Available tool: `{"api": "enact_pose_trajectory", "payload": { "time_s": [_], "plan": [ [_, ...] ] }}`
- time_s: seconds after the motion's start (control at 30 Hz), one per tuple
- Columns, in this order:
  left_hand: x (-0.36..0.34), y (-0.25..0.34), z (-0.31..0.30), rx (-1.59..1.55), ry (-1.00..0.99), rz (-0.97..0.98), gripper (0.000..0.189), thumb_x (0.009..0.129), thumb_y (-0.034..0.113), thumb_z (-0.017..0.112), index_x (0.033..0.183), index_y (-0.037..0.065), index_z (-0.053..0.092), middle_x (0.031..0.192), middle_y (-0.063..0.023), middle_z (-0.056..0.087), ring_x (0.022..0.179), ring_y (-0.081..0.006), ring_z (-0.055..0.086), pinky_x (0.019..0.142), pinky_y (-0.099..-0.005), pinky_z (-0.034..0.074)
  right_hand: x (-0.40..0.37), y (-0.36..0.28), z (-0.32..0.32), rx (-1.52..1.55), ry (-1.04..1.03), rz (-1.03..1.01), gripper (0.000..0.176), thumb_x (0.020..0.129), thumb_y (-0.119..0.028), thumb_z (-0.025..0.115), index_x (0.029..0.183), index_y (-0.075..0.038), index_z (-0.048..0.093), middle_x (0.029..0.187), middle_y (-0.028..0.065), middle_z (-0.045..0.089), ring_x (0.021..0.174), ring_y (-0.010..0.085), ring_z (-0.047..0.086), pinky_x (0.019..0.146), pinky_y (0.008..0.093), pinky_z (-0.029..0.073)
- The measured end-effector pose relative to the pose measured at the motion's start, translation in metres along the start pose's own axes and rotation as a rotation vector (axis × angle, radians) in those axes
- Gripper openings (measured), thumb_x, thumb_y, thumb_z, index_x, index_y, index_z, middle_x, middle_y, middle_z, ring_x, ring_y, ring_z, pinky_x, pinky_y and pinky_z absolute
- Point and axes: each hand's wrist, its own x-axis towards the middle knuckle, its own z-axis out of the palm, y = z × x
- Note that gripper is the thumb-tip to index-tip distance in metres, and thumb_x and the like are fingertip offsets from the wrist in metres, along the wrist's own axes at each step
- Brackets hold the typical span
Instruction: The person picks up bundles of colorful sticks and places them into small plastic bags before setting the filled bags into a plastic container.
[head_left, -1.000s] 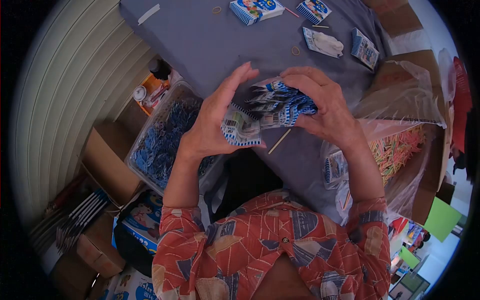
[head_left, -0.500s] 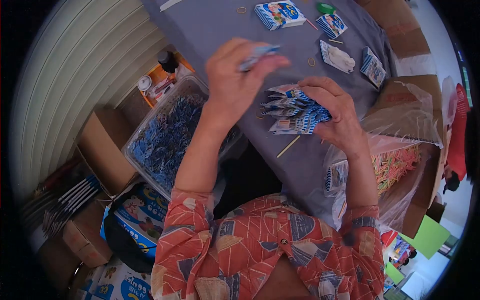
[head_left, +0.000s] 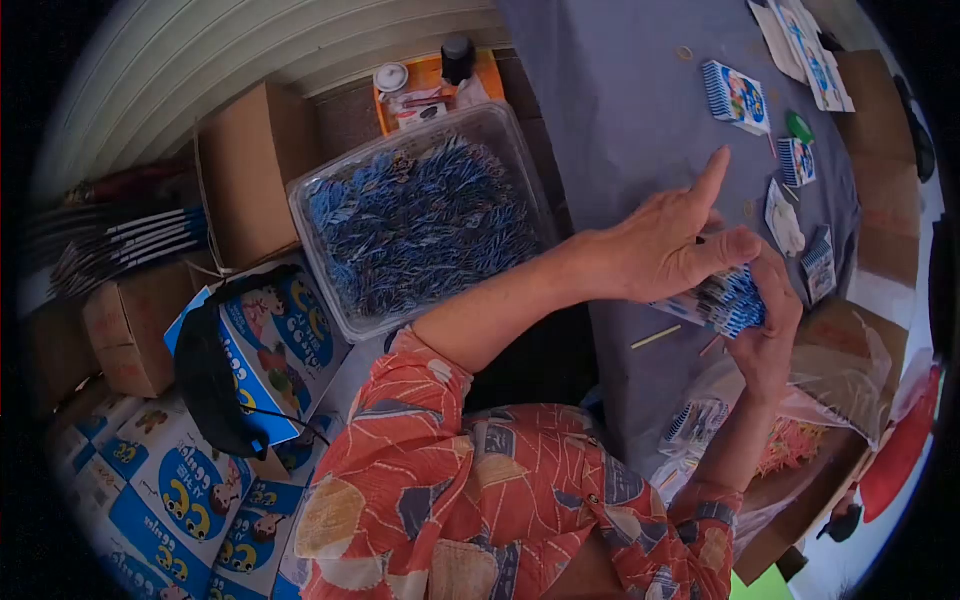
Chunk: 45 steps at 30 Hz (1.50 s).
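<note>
My right hand (head_left: 768, 335) grips a bundle of small blue-and-white striped packets (head_left: 725, 300) from below, over the grey table (head_left: 640, 120). My left hand (head_left: 665, 250) lies across the top of the bundle. Its thumb presses on the packets and its index finger points away over the table. The hands hide much of the bundle.
A clear plastic tub (head_left: 300, 210) filled with blue packets sits left of the table. Loose packets (head_left: 735, 95) and a wooden stick (head_left: 655, 337) lie on the cloth. A plastic bag of coloured sticks (head_left: 800, 445) is near my right arm. Cardboard boxes (head_left: 245, 170) and blue printed cartons (head_left: 285, 350) stand at left.
My left hand had lifted a single packet away from the bundle; now it is back down on the bundle. The view has swung left, showing more of the tub and cartons.
</note>
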Motion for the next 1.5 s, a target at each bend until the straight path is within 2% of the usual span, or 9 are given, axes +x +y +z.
{"api": "enact_pose_trajectory", "payload": {
  "time_s": [0.07, 0.2, 0.33, 0.47, 0.53, 0.73, 1.2, 1.43, 1.5],
  "plan": [
    [-0.015, 0.001, -0.012, -0.176, 0.111, 0.021, 0.081, 0.097, 0.055, 0.052, 0.147, -0.006, 0.033, 0.108, -0.0227, 0.065, 0.098, -0.0318, 0.064, 0.087, -0.0348, 0.049, -0.003, 0.003, 0.005, 0.088, 0.052, -0.091, 0.053, 0.078, -0.034, 0.072, 0.118, -0.002, 0.059, 0.13, 0.0203, 0.059, 0.115, 0.0339, 0.061, 0.096, 0.038, 0.047],
    [-0.058, -0.045, -0.068, 0.272, 0.623, 0.294, 0.015, 0.089, 0.011, 0.066, 0.093, -0.004, 0.07, 0.086, -0.0162, 0.069, 0.08, -0.0288, 0.065, 0.072, -0.0342, 0.051, -0.003, -0.008, 0.003, -0.159, -0.018, -0.004, 0.063, 0.083, -0.038, 0.073, 0.13, -0.002, 0.053, 0.125, 0.0201, 0.062, 0.11, 0.0336, 0.064, 0.093, 0.0377, 0.049],
    [-0.1, -0.157, -0.151, 0.871, 0.498, -0.254, 0.026, 0.087, 0.022, 0.068, 0.081, -0.003, 0.072, 0.091, -0.0216, 0.069, 0.086, -0.0401, 0.063, 0.078, -0.0455, 0.051, -0.004, -0.014, 0.012, -0.009, 0.189, 0.1, 0.073, 0.076, -0.024, 0.08, 0.138, 0.0, 0.049, 0.119, 0.0188, 0.065, 0.106, 0.0307, 0.065, 0.092, 0.037, 0.05],
    [-0.08, -0.243, -0.209, 1.125, 0.151, -0.35, 0.037, 0.095, 0.034, 0.057, 0.103, 0.001, 0.071, 0.105, -0.0205, 0.069, 0.101, -0.0377, 0.065, 0.092, -0.0462, 0.049, 0.007, -0.021, 0.005, -0.125, 0.064, 0.161, 0.073, 0.067, -0.015, 0.081, 0.134, -0.002, 0.055, 0.118, 0.0169, 0.066, 0.106, 0.0288, 0.065, 0.093, 0.0373, 0.049],
    [-0.057, -0.262, -0.211, 1.256, -0.139, -0.726, 0.054, 0.097, 0.05, 0.044, 0.114, 0.007, 0.07, 0.118, -0.0172, 0.067, 0.115, -0.0389, 0.06, 0.103, -0.0577, 0.04, 0.013, -0.019, 0.001, -0.192, 0.017, 0.095, 0.067, 0.067, -0.014, 0.081, 0.129, -0.003, 0.057, 0.118, 0.0168, 0.066, 0.106, 0.0291, 0.065, 0.094, 0.0372, 0.049],
    [-0.063, -0.297, -0.194, 1.328, -0.328, -0.956, 0.059, 0.097, 0.056, 0.035, 0.134, 0.017, 0.059, 0.139, -0.0084, 0.056, 0.137, -0.0326, 0.042, 0.094, -0.0819, 0.025, 0.014, -0.02, 0.005, -0.136, 0.011, 0.083, 0.05, 0.066, -0.011, 0.081, 0.114, -0.005, 0.064, 0.118, 0.0168, 0.066, 0.107, 0.0292, 0.064, 0.094, 0.0362, 0.048],
    [-0.075, -0.273, -0.183, 1.251, -0.343, -0.946, 0.055, 0.1, 0.052, 0.031, 0.134, 0.021, 0.06, 0.143, -0.0076, 0.052, 0.138, -0.0337, 0.039, 0.104, -0.0779, 0.018, 0.029, -0.021, -0.003, -0.161, 0.023, 0.027, 0.042, 0.068, -0.009, 0.077, 0.108, -0.001, 0.067, 0.108, 0.0175, 0.07, 0.102, 0.029, 0.068, 0.092, 0.0379, 0.05],
    [-0.078, -0.268, -0.181, 1.249, -0.309, -0.945, 0.057, 0.098, 0.054, 0.032, 0.14, 0.022, 0.054, 0.153, -0.0069, 0.04, 0.143, -0.0332, 0.03, 0.105, -0.0781, 0.016, 0.113, -0.106, 0.055, 0.163, 0.141, -0.306, 0.049, 0.065, -0.01, 0.08, 0.112, -0.005, 0.067, 0.111, 0.0168, 0.069, 0.099, 0.0285, 0.07, 0.09, 0.0355, 0.052],
    [-0.042, -0.268, -0.22, 0.877, -0.86, -1.111, 0.06, 0.097, 0.053, 0.035, 0.147, 0.022, 0.044, 0.158, -0.0075, 0.032, 0.148, -0.0337, 0.021, 0.105, -0.0785, 0.014, 0.151, -0.127, 0.099, 0.111, 0.023, -0.227, 0.055, 0.063, -0.01, 0.081, 0.116, -0.005, 0.065, 0.109, 0.0175, 0.069, 0.097, 0.0325, 0.069, 0.088, 0.0347, 0.053]
  ]
}}
